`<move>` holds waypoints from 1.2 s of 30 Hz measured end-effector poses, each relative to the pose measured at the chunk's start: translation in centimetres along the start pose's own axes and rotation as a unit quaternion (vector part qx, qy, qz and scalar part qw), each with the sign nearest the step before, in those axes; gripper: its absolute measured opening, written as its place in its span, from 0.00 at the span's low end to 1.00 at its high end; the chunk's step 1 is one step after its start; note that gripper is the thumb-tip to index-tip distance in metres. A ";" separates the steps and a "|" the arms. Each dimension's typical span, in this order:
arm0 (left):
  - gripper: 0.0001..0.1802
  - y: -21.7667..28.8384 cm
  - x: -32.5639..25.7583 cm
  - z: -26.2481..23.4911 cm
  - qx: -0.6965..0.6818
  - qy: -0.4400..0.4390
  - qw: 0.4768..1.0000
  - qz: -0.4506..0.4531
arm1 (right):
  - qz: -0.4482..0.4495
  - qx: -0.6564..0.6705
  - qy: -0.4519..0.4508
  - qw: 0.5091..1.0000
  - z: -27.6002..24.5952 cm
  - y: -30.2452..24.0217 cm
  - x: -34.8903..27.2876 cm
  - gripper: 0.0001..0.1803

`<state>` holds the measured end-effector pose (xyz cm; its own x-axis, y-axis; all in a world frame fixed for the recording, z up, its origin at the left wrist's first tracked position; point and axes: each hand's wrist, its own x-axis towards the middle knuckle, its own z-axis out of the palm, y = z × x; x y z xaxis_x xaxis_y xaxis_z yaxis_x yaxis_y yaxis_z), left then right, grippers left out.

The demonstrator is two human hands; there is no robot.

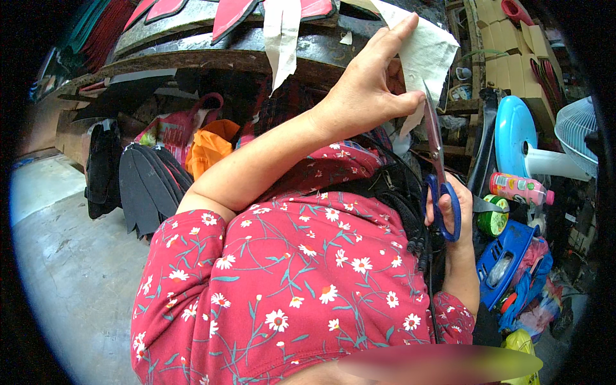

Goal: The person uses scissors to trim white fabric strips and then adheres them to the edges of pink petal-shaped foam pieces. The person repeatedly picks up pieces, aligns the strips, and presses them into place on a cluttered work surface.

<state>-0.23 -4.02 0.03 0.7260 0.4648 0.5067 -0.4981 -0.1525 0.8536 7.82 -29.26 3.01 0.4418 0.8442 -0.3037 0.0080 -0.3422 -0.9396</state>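
Note:
My left hand [369,83] reaches across to the upper right and grips a piece of white paper-like sheet [431,51] between thumb and fingers. Scissors with blue handles [443,208] are in my right hand [459,199], lower right of the sheet. Their blades point up, and the tips meet the sheet's lower edge close to my left thumb. Another white strip [281,42] hangs over the front edge of the work table [179,54]. Red pieces with black edging [234,16] lie on that table.
Dark grey leaf-shaped pieces [144,186] and an orange cloth [210,144] hang below the table at left. On the right are a blue round stool [515,135], a fan [577,131], a pink bottle [518,187] and a blue basket [507,263].

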 end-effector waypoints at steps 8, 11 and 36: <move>0.57 -0.6 -0.5 0.7 0.006 -0.034 0.999 0.024 | -0.035 0.002 0.001 0.999 0.6 -0.4 0.6 0.35; 0.58 -1.2 -0.6 1.0 0.025 -0.028 0.998 0.050 | -0.022 0.024 0.012 0.999 1.0 -0.4 0.5 0.34; 0.45 -1.6 -0.5 0.2 -0.067 -0.019 0.997 -0.043 | -0.005 0.025 0.020 0.999 0.1 0.1 0.7 0.27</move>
<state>0.29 -4.13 -1.53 0.7847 0.4371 0.4394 -0.4909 0.0056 0.8712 8.00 -28.67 2.67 0.4782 0.8292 -0.2894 -0.0314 -0.3131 -0.9492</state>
